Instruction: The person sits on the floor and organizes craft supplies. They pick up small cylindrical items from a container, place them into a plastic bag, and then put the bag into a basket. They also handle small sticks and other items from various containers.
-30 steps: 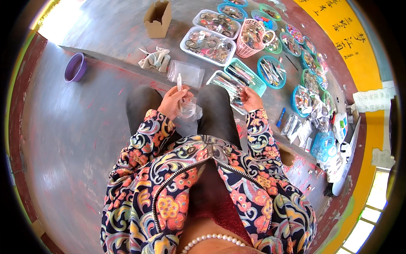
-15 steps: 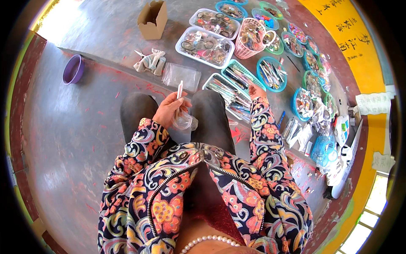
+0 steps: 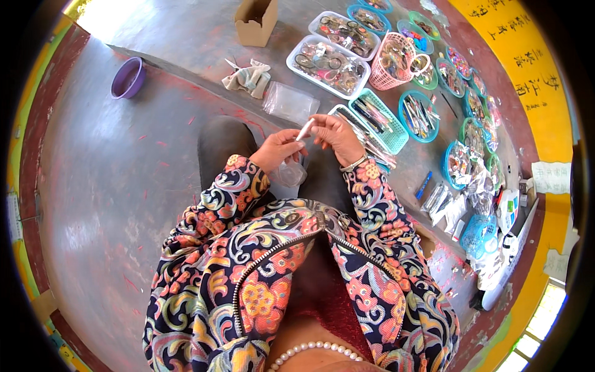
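Left hand point(image 3: 277, 149) pinching white stick point(image 3: 305, 129) at lower end, clear bag point(image 3: 289, 174) hanging just below. Right hand point(image 3: 334, 135) closed on stick's upper end. Teal basket point(image 3: 379, 121) beside right hand.

A jacket point(image 3: 248, 260) with swirling paisley in navy, coral, yellow and white covers both arms, above a string of white pearls point(image 3: 310, 350). The floor point(image 3: 111, 186) is grey with red scuffs, edged by a yellow wall point(image 3: 533, 80) with dark lettering. On it sit a purple bowl point(image 3: 127, 78), a brown cardboard box point(image 3: 255, 22), a pink basket point(image 3: 392, 62), a teal basket point(image 3: 378, 119) and white trays point(image 3: 327, 65).
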Motion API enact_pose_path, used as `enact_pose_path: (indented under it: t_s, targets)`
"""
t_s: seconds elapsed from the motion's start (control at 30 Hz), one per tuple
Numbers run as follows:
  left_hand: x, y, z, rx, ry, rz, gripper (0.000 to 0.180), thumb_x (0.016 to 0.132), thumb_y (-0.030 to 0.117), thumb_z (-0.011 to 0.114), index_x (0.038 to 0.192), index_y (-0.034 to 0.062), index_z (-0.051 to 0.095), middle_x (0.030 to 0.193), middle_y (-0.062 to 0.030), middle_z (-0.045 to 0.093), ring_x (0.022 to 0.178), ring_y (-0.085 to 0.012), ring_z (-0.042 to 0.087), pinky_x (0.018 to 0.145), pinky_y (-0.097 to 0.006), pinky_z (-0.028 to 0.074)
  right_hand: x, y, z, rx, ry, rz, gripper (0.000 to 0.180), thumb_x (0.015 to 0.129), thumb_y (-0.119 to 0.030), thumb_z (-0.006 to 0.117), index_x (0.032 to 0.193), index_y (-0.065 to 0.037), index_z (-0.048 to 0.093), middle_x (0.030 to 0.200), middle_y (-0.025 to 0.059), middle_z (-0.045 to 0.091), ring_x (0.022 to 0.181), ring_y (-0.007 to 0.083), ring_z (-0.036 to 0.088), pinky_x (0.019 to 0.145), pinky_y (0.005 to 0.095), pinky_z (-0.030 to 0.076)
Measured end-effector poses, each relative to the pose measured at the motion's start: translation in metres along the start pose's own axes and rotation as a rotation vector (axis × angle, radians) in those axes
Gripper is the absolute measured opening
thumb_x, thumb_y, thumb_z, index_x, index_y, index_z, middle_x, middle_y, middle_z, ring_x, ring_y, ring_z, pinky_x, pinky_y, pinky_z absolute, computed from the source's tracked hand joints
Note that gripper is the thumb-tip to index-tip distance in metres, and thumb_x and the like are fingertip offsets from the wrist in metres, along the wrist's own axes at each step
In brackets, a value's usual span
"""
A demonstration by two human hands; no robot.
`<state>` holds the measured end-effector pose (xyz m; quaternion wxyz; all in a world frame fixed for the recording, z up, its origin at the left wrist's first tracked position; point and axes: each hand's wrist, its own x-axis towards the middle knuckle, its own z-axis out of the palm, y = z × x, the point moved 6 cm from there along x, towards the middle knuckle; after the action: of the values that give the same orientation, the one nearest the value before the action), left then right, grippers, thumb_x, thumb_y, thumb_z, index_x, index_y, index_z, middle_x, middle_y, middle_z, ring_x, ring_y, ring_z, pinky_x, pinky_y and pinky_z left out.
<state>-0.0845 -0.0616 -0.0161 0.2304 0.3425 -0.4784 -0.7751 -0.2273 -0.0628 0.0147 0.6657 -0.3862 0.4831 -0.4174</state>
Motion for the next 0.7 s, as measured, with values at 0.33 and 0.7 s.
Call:
enact_pose_path:
  t_s: [0.33, 0.7]
  targets:
    - [0.002, -0.006, -0.003, -0.020, -0.081, 0.029, 0.017, 0.085, 0.013, 0.053, 0.098, 0.0028, 0.059, 0.073, -0.0006, 0.060, 0.058, -0.0039, 0.049, 0.051, -0.017, 0.038, -0.014, -0.010, -0.068, 0.345, 0.390, -0.171, 0.013, 0.081, -0.013, 0.060, 0.086, -0.001, 0.060, 0.076, 0.0053, 0.062, 0.063, 0.0110, 0.058, 0.051, 0.0199, 0.045]
    - [0.005, -0.008, -0.008, -0.151, 0.008, 0.020, 0.019, 0.088, 0.020, 0.050, 0.083, 0.0035, 0.059, 0.068, -0.0015, 0.059, 0.056, -0.0060, 0.050, 0.051, -0.018, 0.039, -0.035, 0.005, -0.122, 0.729, 0.577, -0.150, 0.015, 0.078, -0.014, 0.065, 0.086, -0.004, 0.057, 0.071, 0.0032, 0.058, 0.062, 0.0129, 0.057, 0.048, 0.0203, 0.045]
